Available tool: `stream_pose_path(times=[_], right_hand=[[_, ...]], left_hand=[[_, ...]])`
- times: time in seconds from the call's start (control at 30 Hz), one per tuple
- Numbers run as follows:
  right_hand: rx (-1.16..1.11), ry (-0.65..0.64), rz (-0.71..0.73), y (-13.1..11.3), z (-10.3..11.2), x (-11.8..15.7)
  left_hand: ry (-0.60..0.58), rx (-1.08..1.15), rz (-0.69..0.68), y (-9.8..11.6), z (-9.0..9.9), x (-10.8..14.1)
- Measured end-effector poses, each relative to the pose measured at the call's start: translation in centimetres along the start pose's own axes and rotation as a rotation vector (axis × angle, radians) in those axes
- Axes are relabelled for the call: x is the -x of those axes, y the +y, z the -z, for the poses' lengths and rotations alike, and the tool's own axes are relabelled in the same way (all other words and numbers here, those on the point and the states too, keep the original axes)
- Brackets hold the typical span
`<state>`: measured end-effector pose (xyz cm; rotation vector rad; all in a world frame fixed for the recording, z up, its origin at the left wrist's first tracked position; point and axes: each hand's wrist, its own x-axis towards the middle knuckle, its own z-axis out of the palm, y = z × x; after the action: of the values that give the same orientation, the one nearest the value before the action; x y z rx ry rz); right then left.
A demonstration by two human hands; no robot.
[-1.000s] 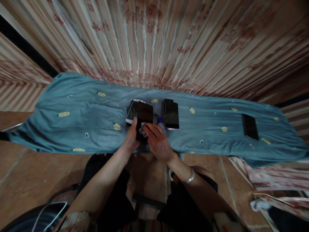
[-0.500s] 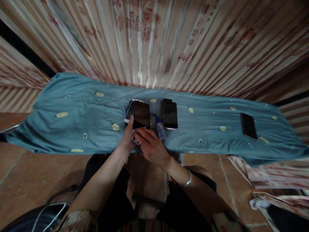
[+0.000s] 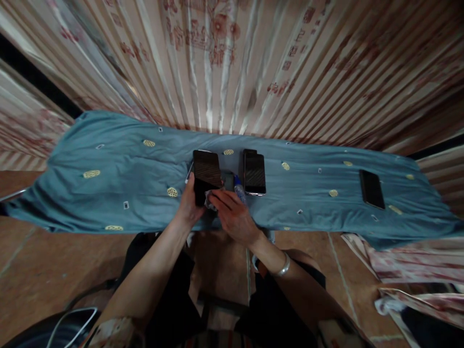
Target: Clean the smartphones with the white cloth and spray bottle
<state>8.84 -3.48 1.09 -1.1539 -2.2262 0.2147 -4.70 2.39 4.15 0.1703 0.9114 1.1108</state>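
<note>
My left hand (image 3: 189, 202) is closed round the lower left edge of a dark-screened smartphone (image 3: 207, 171), its thumb along the side. Fingers of my right hand (image 3: 235, 215) pinch a small crumpled pale cloth (image 3: 210, 199) against the phone's lower right corner. Behind the held phone, a white-edged phone (image 3: 189, 170) shows only in part. Just right of my hands, a small clear bottle with a blue cap (image 3: 239, 188) lies near a dark, partly hidden object (image 3: 228, 181). Beyond it two phones (image 3: 254, 173) overlap, one on top of the other.
A teal patterned cloth (image 3: 311, 193) covers the long narrow table. Far to the right lies another dark phone (image 3: 371, 189). A pleated curtain (image 3: 232, 72) hangs right behind the table. At the lower left is a dark round seat (image 3: 39, 331) with a white cable (image 3: 74, 316).
The held phone has shifted slightly left and tilted, covering more of the white-edged phone. My right hand has moved with the cloth from below the phone to its lower right corner.
</note>
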Motion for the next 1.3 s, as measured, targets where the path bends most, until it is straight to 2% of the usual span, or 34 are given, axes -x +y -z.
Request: stream_pose_path(times=[0.13,0.5,0.73,0.87,1.13,1.3], right_hand=[[-0.007,0.003,-0.035,0.6,0.3,-0.2],[0.033,0.142,-0.071,2.8,0.4,-0.6],[0.029,0.118,-0.084,3.0,0.5,-0.5],[0.051,0.135,-0.118,4.0,0.8,-0.6],[0.117,0.276,-0.169,6.5,1.1,-0.5],[0.09,0.243,-0.188,6.3,1.3,-0.7]], left_hand=[[-0.038,0.027,0.042,-0.2,0.1,0.1],[-0.009,0.013,0.069,-0.9,-0.5,1.0],[-0.012,0.013,0.072,-0.9,-0.3,0.7],[-0.034,-0.028,0.128,-1.3,-0.1,0.9],[-0.079,-0.056,0.22,-2.2,-1.2,2.0],[-0.1,-0.069,0.195,-3.1,-1.2,1.9]])
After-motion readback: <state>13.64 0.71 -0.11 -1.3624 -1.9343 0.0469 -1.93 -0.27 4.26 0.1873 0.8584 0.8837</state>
